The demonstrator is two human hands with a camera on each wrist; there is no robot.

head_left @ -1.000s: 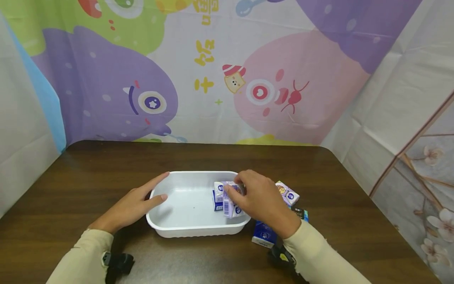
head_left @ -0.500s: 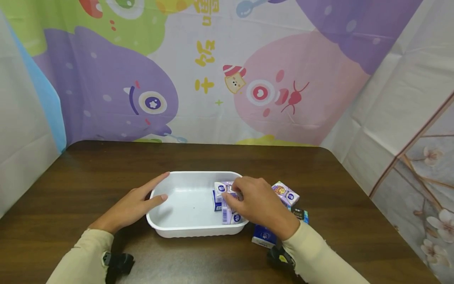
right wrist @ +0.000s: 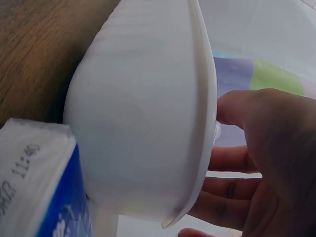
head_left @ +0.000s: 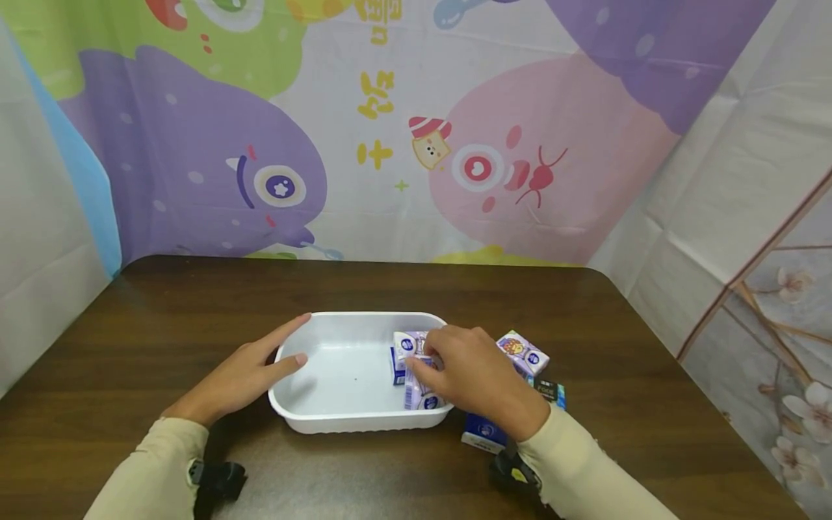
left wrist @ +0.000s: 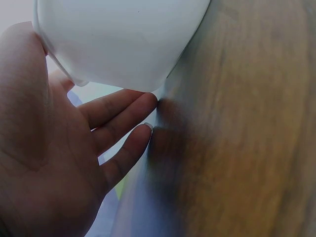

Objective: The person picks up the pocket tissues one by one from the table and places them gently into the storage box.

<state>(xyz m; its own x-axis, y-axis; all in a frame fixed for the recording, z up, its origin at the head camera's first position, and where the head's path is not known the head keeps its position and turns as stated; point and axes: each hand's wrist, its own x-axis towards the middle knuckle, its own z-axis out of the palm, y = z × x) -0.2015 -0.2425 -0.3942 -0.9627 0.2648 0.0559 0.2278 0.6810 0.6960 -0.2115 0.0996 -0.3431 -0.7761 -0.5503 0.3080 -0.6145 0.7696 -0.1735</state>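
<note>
My left hand (head_left: 245,375) rests at the left end of a white plastic tub (head_left: 344,418), thumb over the rim and fingers spread along the outside. In the left wrist view the lower fingers extend straight beneath the tub's wall. At the tub's right end my right hand (head_left: 477,372) pinches a small purple tissue pack (head_left: 421,396) between thumb and curled fingers, low inside the tub. Behind it lie another purple-and-white tissue pack (head_left: 406,344) and a dark blue one (head_left: 397,370). The right wrist view shows the tub's outer wall (right wrist: 143,108), with the held pack hidden.
Right of the tub, partly under my right wrist, lie a purple tissue pack (head_left: 522,352), a black-and-blue one (head_left: 549,391) and a dark blue one (head_left: 484,432). A brown wooden table (head_left: 214,296) carries everything. A cartoon-printed cloth (head_left: 377,217) hangs behind it.
My right hand has lowered the purple tissue pack toward the front right of the tub, then shifted it slightly left. My left hand has stayed in place.
</note>
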